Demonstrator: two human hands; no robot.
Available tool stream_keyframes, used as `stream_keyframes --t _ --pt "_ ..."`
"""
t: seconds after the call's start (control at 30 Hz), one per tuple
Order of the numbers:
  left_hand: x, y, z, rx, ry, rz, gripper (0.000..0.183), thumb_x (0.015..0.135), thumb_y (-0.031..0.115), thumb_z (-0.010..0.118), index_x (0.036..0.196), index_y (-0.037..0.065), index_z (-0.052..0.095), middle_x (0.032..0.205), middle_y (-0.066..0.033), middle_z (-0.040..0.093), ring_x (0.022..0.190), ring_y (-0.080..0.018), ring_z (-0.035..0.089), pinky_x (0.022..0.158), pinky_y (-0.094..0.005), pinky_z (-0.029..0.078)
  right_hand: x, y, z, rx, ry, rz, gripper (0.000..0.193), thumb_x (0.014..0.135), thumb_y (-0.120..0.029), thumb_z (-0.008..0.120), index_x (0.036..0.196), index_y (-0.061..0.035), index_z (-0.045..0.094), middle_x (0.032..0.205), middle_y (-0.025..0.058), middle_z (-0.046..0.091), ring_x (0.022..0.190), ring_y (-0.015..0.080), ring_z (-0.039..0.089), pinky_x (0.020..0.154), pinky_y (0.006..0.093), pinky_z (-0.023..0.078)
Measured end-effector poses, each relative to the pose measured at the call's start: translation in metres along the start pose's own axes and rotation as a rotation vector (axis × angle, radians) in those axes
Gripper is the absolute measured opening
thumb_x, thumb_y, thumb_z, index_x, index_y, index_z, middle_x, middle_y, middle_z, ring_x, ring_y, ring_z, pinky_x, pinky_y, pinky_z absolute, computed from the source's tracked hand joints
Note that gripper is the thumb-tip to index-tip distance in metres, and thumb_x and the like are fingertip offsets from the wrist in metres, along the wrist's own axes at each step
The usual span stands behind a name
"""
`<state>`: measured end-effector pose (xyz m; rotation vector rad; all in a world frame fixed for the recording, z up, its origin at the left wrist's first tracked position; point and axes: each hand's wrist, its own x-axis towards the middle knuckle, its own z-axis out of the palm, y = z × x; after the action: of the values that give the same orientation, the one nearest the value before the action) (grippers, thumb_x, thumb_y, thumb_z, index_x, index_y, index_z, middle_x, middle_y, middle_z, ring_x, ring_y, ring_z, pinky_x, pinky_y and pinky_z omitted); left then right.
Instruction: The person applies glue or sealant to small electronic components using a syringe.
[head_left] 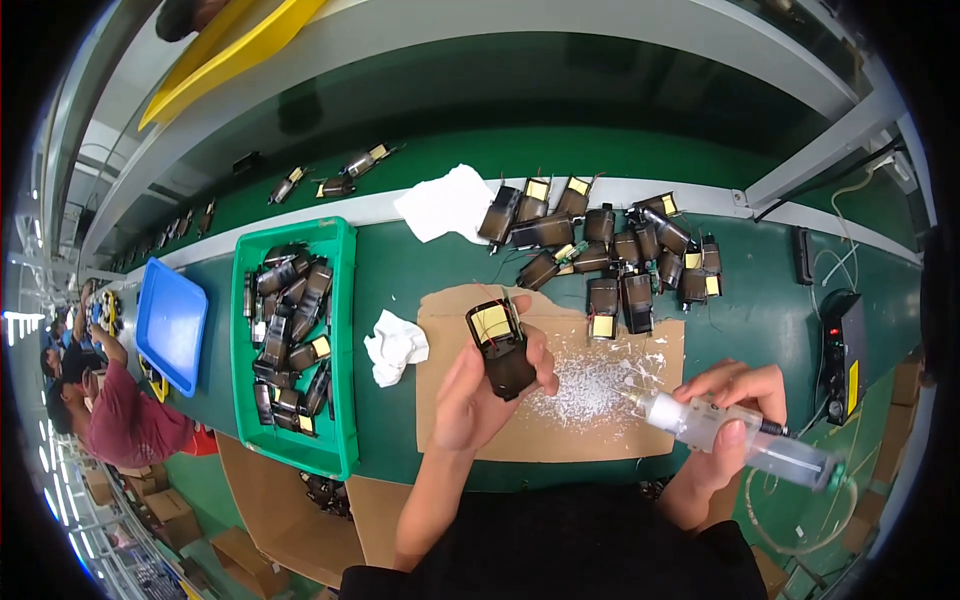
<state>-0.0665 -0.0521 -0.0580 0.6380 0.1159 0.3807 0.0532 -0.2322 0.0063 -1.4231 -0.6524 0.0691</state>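
My left hand [465, 405] is wrapped round a dark translucent plastic casing [510, 368] with a yellow pad and thin wires at its upper end. It holds the casing above a brown cardboard sheet [445, 425]. To the right, my right hand [742, 392] grips a clear dispensing syringe [775, 452] with a white front part. Its thin tip points left, over a patch of white spatter [590, 390] on the cardboard, apart from the casing. A thin hose runs from the syringe's rear end. Beyond the cardboard lies a pile of similar dark casings [638, 290].
At left stands a green tray [345, 400] full of dark casings, with a blue tray [172, 335] beyond it. White paper [447, 205] and a crumpled tissue [396, 350] lie nearby. A black box [843, 360] with cables sits at right. A co-worker [130, 420] is at far left.
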Motion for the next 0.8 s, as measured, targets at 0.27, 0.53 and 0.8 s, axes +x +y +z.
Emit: stream_keyframes --t 0.27,0.53,0.8 --pt "-0.011 0.008 -0.009 0.063 -0.24 -0.095 0.064 0.096 0.049 0.035 0.137 0.0 0.028 0.1 -0.0124 0.05 0.089 -0.0236 0.052 0.078 -0.0367 0.042 0.0 -0.021 0.038 0.07 -0.169 -0.29 0.023 0.075 -0.01 0.064 0.087 0.0015 0.048 0.074 0.0177 0.064 0.07 0.0253 0.067 0.063 0.034 0.056" --pt "-0.014 0.008 -0.017 0.032 -0.425 -0.118 0.064 0.08 0.032 0.065 0.124 -0.008 0.041 0.104 -0.0186 0.055 0.098 -0.0241 0.055 0.077 -0.0321 0.046 -0.002 -0.04 0.049 -0.003 -0.294 -0.287 0.018 0.075 -0.009 0.061 0.084 0.0003 0.049 0.074 0.0178 0.064 0.065 0.022 0.065 0.062 0.0304 0.053" --pt "-0.008 0.003 -0.015 -0.013 -0.48 -0.13 0.064 0.073 0.024 0.069 0.122 -0.012 0.047 0.096 -0.0156 0.056 0.089 -0.0202 0.053 0.07 -0.0274 0.043 -0.002 -0.045 0.052 -0.074 -0.399 -0.273 0.019 0.079 -0.01 0.058 0.088 0.0001 0.045 0.076 0.0189 0.063 0.07 0.0218 0.065 0.068 0.0311 0.053"
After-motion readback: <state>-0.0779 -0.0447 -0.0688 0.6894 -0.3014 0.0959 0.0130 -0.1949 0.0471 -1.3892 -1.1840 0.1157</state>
